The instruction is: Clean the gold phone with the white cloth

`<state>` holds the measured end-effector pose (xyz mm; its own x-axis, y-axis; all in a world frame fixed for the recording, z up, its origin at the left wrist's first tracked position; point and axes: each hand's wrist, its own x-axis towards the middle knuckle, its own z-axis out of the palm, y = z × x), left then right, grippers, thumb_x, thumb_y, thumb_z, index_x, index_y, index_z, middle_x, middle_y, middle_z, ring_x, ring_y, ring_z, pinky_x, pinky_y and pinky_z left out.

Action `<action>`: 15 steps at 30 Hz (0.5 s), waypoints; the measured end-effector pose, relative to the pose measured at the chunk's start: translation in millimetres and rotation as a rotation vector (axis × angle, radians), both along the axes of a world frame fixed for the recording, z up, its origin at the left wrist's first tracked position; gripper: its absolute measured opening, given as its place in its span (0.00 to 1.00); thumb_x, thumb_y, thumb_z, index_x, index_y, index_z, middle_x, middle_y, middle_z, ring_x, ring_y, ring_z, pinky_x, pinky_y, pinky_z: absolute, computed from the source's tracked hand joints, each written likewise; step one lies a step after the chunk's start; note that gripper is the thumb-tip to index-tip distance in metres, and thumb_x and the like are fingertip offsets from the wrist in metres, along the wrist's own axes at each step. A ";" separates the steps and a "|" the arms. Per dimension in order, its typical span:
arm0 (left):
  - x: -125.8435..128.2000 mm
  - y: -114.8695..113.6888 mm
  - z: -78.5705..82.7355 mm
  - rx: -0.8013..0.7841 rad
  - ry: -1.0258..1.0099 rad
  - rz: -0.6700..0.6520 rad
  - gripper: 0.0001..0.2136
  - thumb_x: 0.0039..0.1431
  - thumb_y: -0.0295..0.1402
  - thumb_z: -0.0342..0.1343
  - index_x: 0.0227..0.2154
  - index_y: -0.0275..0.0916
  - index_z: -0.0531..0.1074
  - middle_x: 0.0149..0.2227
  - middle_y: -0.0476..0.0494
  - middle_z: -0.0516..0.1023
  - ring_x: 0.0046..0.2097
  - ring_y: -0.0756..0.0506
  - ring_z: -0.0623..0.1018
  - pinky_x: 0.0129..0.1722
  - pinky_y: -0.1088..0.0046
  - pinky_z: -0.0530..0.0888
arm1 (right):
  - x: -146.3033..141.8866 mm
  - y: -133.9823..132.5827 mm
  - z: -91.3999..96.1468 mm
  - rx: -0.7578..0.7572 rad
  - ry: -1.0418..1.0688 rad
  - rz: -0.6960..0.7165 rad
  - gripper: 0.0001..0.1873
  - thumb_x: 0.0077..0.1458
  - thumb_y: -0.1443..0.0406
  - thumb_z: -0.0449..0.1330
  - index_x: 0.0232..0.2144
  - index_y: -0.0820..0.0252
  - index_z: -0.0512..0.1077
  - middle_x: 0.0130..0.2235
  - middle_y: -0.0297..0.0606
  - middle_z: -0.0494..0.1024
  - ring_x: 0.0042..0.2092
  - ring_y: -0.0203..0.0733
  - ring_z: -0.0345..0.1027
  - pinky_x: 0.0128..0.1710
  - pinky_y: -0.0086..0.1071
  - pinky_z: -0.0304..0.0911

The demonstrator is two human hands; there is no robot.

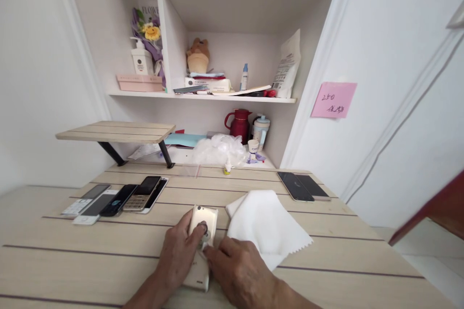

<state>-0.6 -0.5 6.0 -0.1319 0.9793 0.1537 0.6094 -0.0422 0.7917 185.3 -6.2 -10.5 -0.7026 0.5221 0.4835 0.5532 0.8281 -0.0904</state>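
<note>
Desk [72, 270] | gold phone [203, 219], lengthwise away | left hand [177, 256] grips it | right hand [239, 268] touches base

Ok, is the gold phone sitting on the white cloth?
No, the left hand holds the gold phone beside the white cloth, not on it.

Materials as seen from my seat. Phone casing [206, 213]: pale gold, metal-look, smooth with a satin sheen. Cloth [267, 227]: white, matt, soft weave, pinked edge. Counter [344, 246]: pale wood-grain finish, matt, dark grooves. Phone screen [294, 186], near the right edge: black, glossy glass. Flask [239, 126]: dark red, glossy. Note [333, 100]: pink, matt paper.
</note>
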 end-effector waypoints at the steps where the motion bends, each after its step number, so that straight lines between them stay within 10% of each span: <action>1: 0.1 0.1 0.5 0.000 0.000 0.000 0.14 0.63 0.42 0.50 0.45 0.42 0.74 0.30 0.50 0.81 0.33 0.42 0.77 0.36 0.70 0.68 | 0.6 0.6 -0.9 0.010 0.001 -0.025 0.07 0.63 0.68 0.54 0.42 0.55 0.70 0.32 0.35 0.73 0.29 0.41 0.68 0.27 0.31 0.60; 15: 1.5 2.2 -1.5 -0.030 0.000 0.023 0.12 0.62 0.41 0.50 0.42 0.43 0.75 0.28 0.50 0.80 0.32 0.42 0.77 0.34 0.70 0.68 | -20.8 -9.9 -3.8 0.046 -0.084 -0.039 0.12 0.58 0.70 0.57 0.45 0.61 0.69 0.32 0.40 0.76 0.29 0.45 0.73 0.24 0.33 0.65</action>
<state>0.9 1.7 4.5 -0.1543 0.9802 0.1239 0.6102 -0.0041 0.7922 164.5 -16.1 -14.3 -0.7214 0.5284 0.4476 0.5891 0.8081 -0.0045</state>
